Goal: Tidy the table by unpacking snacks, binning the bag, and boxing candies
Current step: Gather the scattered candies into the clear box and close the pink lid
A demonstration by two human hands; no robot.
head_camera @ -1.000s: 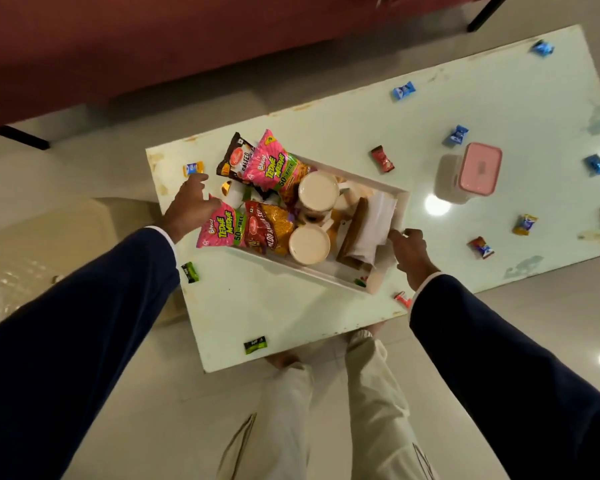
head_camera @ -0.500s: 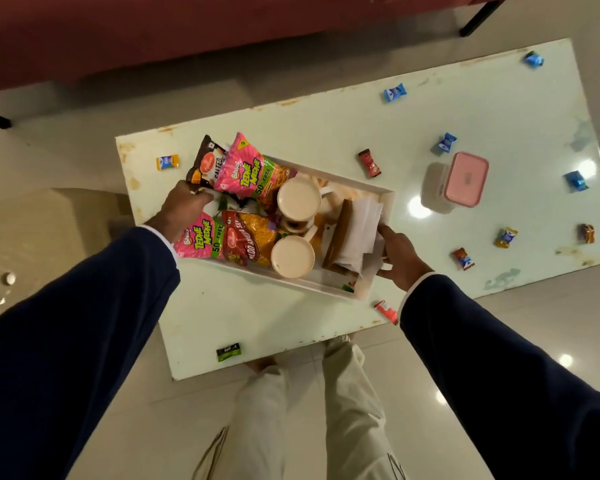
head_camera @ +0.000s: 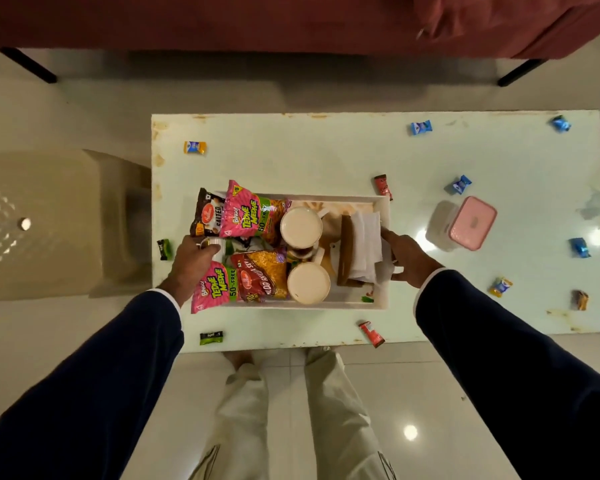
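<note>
On the table [head_camera: 291, 157] sits a white tray [head_camera: 383, 299] stuffed with snack packs [head_camera: 245, 216] and two cups [head_camera: 301, 226]. Left hand [head_camera: 191, 261] grips the tray's left end, right hand [head_camera: 407, 256] grips its right end. Candies [head_camera: 421, 127] lie scattered round the tray; pink-lidded box [head_camera: 471, 227] just right of it.

A white tray [head_camera: 383, 299] at the table's centre holds pink, red and brown snack packets [head_camera: 246, 216] at its 9 o'clock end. Wrapped candies [head_camera: 421, 127] lie scattered around it; a pink-lidded box [head_camera: 471, 223], closed, stands at 3 o'clock.
</note>
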